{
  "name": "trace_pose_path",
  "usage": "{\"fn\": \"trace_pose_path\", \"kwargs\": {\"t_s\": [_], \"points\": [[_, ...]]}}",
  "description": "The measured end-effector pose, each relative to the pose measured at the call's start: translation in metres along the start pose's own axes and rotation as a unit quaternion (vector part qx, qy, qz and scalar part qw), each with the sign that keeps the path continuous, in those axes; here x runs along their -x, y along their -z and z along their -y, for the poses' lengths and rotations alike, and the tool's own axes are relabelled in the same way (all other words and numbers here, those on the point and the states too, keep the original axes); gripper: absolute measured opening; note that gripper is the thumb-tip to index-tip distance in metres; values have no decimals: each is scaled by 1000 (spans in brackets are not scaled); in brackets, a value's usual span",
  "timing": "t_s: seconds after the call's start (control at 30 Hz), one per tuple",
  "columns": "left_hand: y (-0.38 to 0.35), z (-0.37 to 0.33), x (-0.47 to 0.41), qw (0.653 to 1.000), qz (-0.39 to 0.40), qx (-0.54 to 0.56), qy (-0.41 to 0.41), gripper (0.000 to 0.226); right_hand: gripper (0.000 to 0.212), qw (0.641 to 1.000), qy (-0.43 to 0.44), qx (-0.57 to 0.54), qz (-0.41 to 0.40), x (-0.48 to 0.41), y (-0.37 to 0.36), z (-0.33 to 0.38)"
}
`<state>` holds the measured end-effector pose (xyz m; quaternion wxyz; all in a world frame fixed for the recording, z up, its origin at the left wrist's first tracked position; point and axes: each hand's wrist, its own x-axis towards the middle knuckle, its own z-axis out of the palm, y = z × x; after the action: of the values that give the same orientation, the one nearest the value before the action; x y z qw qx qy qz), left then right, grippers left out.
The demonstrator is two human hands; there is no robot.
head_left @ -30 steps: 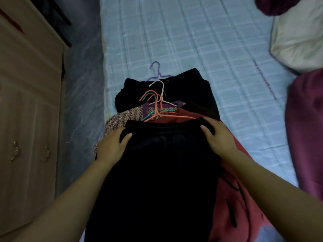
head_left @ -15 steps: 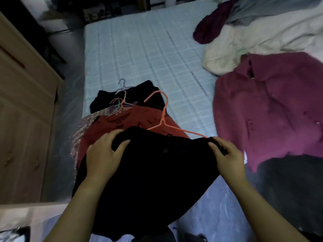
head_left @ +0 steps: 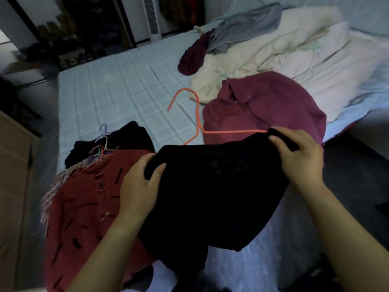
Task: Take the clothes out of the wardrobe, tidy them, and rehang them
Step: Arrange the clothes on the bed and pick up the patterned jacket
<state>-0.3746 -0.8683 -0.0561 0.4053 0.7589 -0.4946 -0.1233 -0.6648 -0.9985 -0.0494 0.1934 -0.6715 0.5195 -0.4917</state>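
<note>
Left edge of frame: wooden cabinet (head_left: 12,186), beside the bed. Lower left, on the checked mattress (head_left: 117,85): a pile of clothes on their hangers, with a red top with black dashes (head_left: 84,207) uppermost, a tweed piece (head_left: 49,192) showing under its left side and a dark garment (head_left: 130,135) behind. A bunch of coloured hanger hooks (head_left: 101,147) sticks out above the red top. Centre: left hand (head_left: 139,184) grips the left upper edge of a black garment (head_left: 210,190), fingers curled over the cloth, thumb in front. The garment hangs spread between both hands, low centre of frame, partly over the red top. An orange hanger (head_left: 197,114) rises from its top edge — hook up, one arm running right to the right hand (head_left: 299,157), which pinches the garment's right corner. Behind that hand: a magenta shirt (head_left: 263,110) lying flat. Upper right: cream blanket (head_left: 273,55), a dark maroon cloth (head_left: 193,55) and a grey garment (head_left: 242,28) on it.
</note>
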Motion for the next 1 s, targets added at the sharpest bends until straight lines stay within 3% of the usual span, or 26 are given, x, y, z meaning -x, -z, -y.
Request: {"fn": "trace_pose_path", "kwargs": {"t_s": [0.17, 0.43, 0.7, 0.87, 1.0], "points": [[6, -19, -60, 998, -56, 21, -12, 34, 23, 999, 47, -16, -19, -77, -26, 15], [-6, -11, -181, 995, -98, 33, 11, 25, 25, 999, 50, -6, -11, -187, -103, 22], [-60, 43, -263, 997, -4, -77, 25, 30, 25, 994, -9, 49, 93, -232, -183, -47], [-102, 76, -301, 987, 3, -147, 69, 32, 27, 980, -32, 47, 190, -263, -227, -94], [-155, 77, -328, 972, 7, -203, 115, 47, 31, 961, -30, 44, 270, -306, -250, -140]]}}
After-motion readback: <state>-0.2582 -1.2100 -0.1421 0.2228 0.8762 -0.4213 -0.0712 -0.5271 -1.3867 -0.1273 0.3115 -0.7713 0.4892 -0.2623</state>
